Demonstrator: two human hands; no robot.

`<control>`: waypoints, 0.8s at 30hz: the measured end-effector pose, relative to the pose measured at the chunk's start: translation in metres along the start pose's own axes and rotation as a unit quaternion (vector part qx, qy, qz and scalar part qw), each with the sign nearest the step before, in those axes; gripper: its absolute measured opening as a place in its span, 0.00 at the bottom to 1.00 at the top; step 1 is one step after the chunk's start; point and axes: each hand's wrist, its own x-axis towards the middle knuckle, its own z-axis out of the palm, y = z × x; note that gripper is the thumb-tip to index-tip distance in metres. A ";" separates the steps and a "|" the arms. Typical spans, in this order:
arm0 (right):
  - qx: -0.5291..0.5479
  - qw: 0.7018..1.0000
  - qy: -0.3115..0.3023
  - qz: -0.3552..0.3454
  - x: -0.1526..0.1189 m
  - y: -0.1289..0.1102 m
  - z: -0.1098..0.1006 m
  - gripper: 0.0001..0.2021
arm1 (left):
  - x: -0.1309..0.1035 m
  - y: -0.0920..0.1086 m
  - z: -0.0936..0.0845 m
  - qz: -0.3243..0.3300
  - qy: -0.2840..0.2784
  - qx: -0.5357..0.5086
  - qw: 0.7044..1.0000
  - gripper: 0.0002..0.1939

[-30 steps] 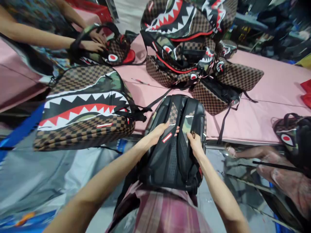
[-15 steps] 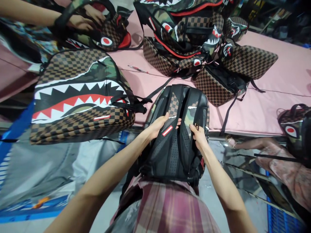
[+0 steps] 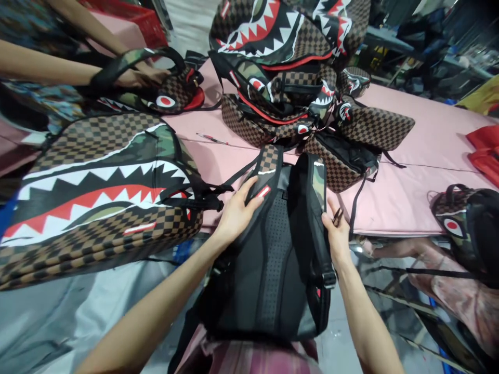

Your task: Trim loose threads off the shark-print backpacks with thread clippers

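A black backpack stands back side up against my lap, its padded straps spread apart. My left hand grips the left shoulder strap, which has a checkered panel and a small red-and-white label; the thumb lies on top by the label. My right hand is closed at the outer edge of the right shoulder strap, which carries a camouflage panel. Dark pointed snips stick up from the right hand's fingers. How firmly that hand holds the strap is hard to see.
A large shark-mouth checkered backpack lies left. More backpacks are piled on the pink table, with a pen nearby. A co-worker's hands work on a bag at upper left. Another person's arm is at right.
The straps have been spread apart and outward, baring the mesh back panel. My hands have moved apart with them, and the backpack sits lower in view as the camera has tilted up.
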 end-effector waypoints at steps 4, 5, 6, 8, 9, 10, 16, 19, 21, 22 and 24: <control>0.038 0.999 0.008 0.018 0.062 0.015 0.012 0.29 | 0.053 -0.003 0.018 0.005 0.016 0.110 0.994 0.24; 0.036 0.999 0.010 0.028 0.070 0.022 0.013 0.29 | 0.058 -0.006 0.021 0.006 0.015 0.137 0.990 0.24; 0.029 0.999 0.010 0.035 0.076 0.028 0.014 0.29 | 0.060 -0.009 0.024 0.008 0.014 0.166 0.986 0.24; -0.004 0.999 0.012 0.033 0.079 0.038 0.013 0.28 | 0.060 -0.014 0.027 0.007 0.015 0.228 0.974 0.23; -0.037 0.999 0.012 0.022 0.079 0.040 0.012 0.27 | 0.059 -0.015 0.027 0.005 0.017 0.261 0.965 0.23; -0.085 0.996 0.010 0.007 0.077 0.041 0.012 0.26 | 0.058 -0.015 0.028 0.006 0.020 0.296 0.955 0.23; -0.530 0.847 -0.011 -0.046 0.062 0.013 0.028 0.20 | 0.062 -0.002 0.031 0.080 0.008 0.465 0.882 0.23; -0.629 0.774 -0.018 -0.070 0.065 -0.006 0.047 0.30 | 0.067 0.007 0.029 0.092 -0.021 0.487 0.868 0.31; -0.662 0.745 -0.017 -0.079 0.072 -0.012 0.055 0.38 | 0.074 0.010 0.024 0.099 -0.015 0.476 0.874 0.31; -0.673 0.735 -0.012 -0.082 0.077 -0.013 0.056 0.39 | 0.080 0.010 0.021 0.108 0.000 0.463 0.880 0.29; -0.684 0.723 0.010 -0.092 0.085 -0.010 0.054 0.36 | 0.096 0.007 0.014 0.155 0.031 0.427 0.890 0.23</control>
